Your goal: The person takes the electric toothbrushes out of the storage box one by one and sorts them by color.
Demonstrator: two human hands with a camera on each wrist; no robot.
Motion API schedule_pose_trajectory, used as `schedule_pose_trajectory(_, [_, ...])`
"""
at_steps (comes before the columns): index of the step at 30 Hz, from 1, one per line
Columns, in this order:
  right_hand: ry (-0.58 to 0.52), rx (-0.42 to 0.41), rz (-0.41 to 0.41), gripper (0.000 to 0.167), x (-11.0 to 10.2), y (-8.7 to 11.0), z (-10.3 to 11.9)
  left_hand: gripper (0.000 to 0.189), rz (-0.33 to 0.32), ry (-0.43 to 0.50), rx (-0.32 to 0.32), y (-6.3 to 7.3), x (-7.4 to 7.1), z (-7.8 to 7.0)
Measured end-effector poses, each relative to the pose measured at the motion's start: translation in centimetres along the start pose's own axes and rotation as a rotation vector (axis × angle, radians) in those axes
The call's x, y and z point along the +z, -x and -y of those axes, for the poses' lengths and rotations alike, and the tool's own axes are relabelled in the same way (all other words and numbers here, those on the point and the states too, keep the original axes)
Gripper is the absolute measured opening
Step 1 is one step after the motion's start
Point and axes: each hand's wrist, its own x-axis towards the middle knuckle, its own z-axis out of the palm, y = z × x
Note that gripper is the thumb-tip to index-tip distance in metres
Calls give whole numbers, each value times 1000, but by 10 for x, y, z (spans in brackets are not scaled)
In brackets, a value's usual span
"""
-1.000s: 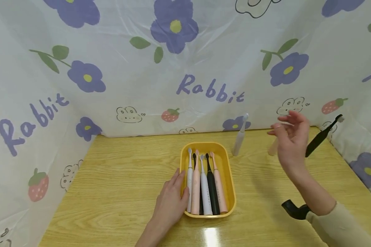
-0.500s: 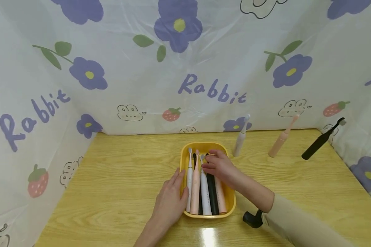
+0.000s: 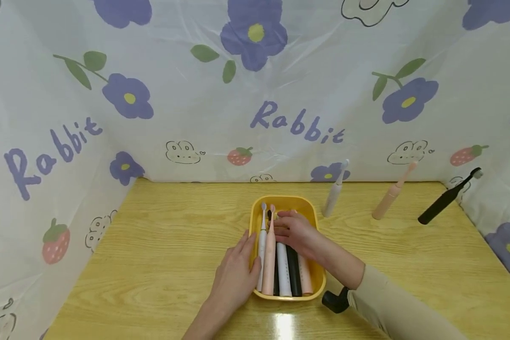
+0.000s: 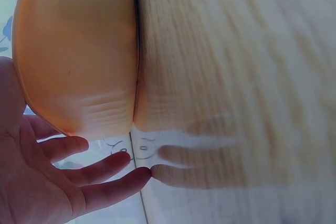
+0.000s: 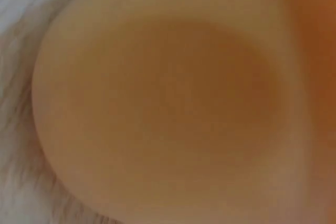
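Observation:
A yellow tray holds several electric toothbrushes side by side, heads away from me. My left hand rests against its left side with the thumb near the rim. In the left wrist view the fingers lie extended beside the tray wall. My right hand is inside the tray at the brush necks, its fingertips by the pink toothbrush. It covers the heads of a white toothbrush, a black toothbrush and another pink toothbrush. Whether it grips one is hidden. The blurred tray wall fills the right wrist view.
Right of the tray, a white toothbrush, a pink toothbrush and a black toothbrush stand upright in a row on the wooden table. A patterned curtain rises behind the table.
My right hand has come left from beside the standing pink toothbrush and reached down into the tray among the brush necks. My left hand stays at the tray's side.

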Motion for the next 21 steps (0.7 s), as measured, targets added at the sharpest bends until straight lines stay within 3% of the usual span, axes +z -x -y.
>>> schedule_pose_trajectory(9, [23, -1, 35, 60, -9, 2, 2, 54, 15, -4, 9, -2, 1, -2])
schedule_pose_trajectory(15, [50, -15, 176, 48, -17, 15, 1, 55, 24, -4, -5, -1, 0, -2])
schedule_pose_trajectory(21, [73, -1, 329, 50, -23, 33, -5, 56, 18, -15, -22, 0, 0, -1])
